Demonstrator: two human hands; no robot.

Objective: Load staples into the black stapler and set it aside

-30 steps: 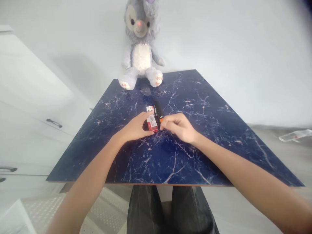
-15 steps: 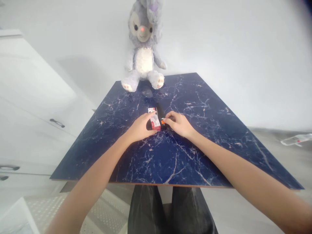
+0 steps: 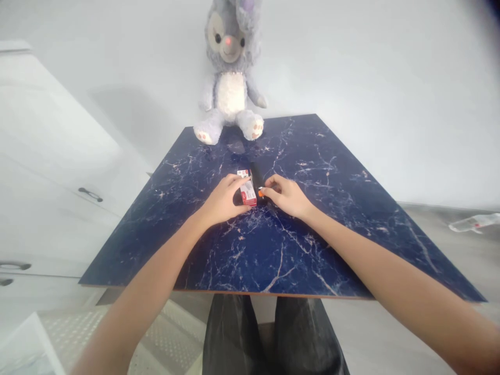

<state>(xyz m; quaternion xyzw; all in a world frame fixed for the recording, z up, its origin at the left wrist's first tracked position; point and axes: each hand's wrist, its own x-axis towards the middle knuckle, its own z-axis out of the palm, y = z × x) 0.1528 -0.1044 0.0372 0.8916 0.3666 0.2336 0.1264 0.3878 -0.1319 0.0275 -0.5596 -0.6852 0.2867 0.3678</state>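
Note:
A small red-and-white cardboard box [image 3: 247, 192] rests on the dark blue marbled table [image 3: 281, 255]. My left hand [image 3: 225, 200] grips it from the left, with the thumb at its near end and the fingers reaching over its far part. Just right of the box, my right hand [image 3: 285, 195] is closed in a pinch on a small orange object [image 3: 261, 192]. Most of that object is hidden by the fingers, so its kind is unclear. A dark strip runs along the box's right side; I cannot tell whether it is a thing or a shadow.
A grey plush toy [image 3: 231, 94] sits at the table's far edge against the wall. White cabinets [image 3: 50, 172] with dark handles stand on the left. A clear plastic item [image 3: 474, 223] lies on the floor to the right. A perforated cream surface [image 3: 167, 333] is low on the left.
The whole view has shifted very slightly. Both hands keep the same hold on the box and the orange object, with no clear movement between them.

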